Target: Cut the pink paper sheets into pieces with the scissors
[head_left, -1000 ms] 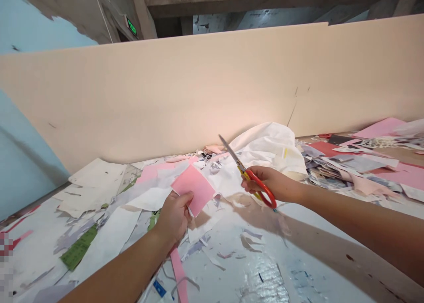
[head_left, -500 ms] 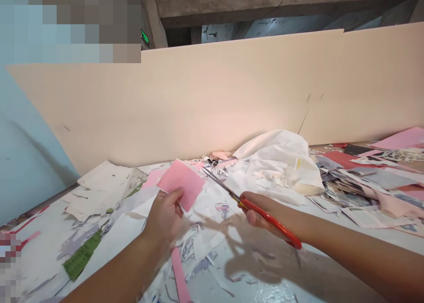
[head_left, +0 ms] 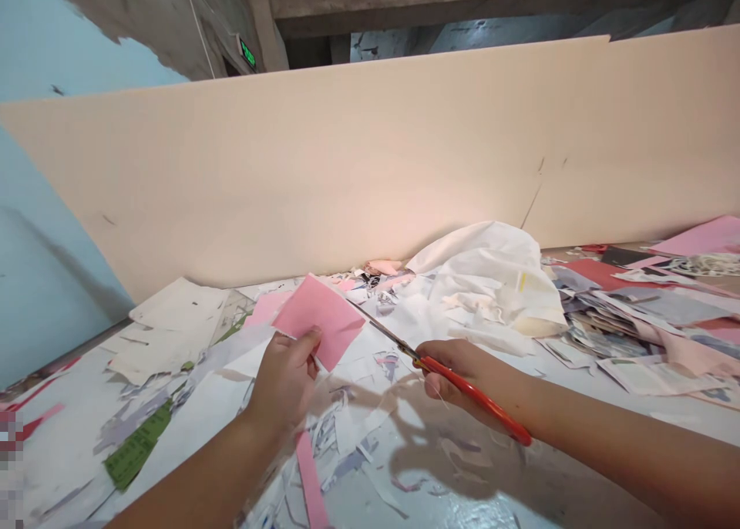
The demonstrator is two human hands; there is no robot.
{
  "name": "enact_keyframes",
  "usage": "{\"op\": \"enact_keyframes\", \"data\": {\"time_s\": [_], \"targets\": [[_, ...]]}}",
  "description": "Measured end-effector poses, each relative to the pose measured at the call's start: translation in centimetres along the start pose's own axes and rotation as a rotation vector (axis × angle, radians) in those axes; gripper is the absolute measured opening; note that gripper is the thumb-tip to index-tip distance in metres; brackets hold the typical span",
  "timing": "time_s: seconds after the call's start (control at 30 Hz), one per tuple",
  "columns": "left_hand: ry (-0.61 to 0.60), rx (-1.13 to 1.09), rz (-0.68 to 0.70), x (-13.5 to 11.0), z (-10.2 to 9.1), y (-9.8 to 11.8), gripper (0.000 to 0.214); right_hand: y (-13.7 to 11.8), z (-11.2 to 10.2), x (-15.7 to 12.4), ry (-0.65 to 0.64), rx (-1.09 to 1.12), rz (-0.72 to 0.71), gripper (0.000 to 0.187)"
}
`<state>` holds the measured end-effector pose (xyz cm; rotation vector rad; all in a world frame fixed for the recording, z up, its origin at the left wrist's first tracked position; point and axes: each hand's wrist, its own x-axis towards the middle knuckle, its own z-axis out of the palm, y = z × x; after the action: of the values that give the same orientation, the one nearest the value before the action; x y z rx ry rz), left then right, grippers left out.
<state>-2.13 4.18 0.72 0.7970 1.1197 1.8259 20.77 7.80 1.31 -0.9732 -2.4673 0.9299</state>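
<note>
Between thumb and fingers, my left hand (head_left: 292,371) pinches a small square of pink paper (head_left: 320,317) by its lower left side. My right hand (head_left: 456,371) grips red-handled scissors (head_left: 477,396), their blades pointing up and left. The blade tips lie at the right corner of the pink paper; whether they touch it I cannot tell. A narrow pink strip (head_left: 311,479) lies below my left hand among white paper scraps (head_left: 347,429). Part of my left hand's fingers is hidden behind the paper.
A beige board (head_left: 324,166) stands upright along the back. Crumpled white sheeting (head_left: 491,282) lies before it. Piles of mixed paper (head_left: 613,321) cover the right side. On the left lie a green paper piece (head_left: 139,444) and torn white sheets (head_left: 173,321).
The scissors have shifted slightly left and look more closed, with their tips nearer the paper's right corner. The pink paper looks a little more turned to face me. The view has tilted slightly.
</note>
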Motion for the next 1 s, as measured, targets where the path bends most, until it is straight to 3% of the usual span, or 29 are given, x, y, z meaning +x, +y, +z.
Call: {"op": "enact_keyframes", "data": {"time_s": [0.13, 0.43, 1.0], "targets": [[0.047, 0.219, 0.028, -0.01, -0.33, -0.07, 0.044, -0.11, 0.13, -0.01, -0.001, 0.013, 0.025, 0.038], [0.036, 0.529, 0.048, -0.76, -0.20, 0.13, 0.051, -0.33, 0.34, 0.11, 0.009, 0.012, 0.071, 0.037], [0.070, 0.581, 0.045, -0.74, -0.35, 0.05, 0.047, -0.37, 0.69, 0.23, 0.000, 0.079, 0.143, 0.043]]}}
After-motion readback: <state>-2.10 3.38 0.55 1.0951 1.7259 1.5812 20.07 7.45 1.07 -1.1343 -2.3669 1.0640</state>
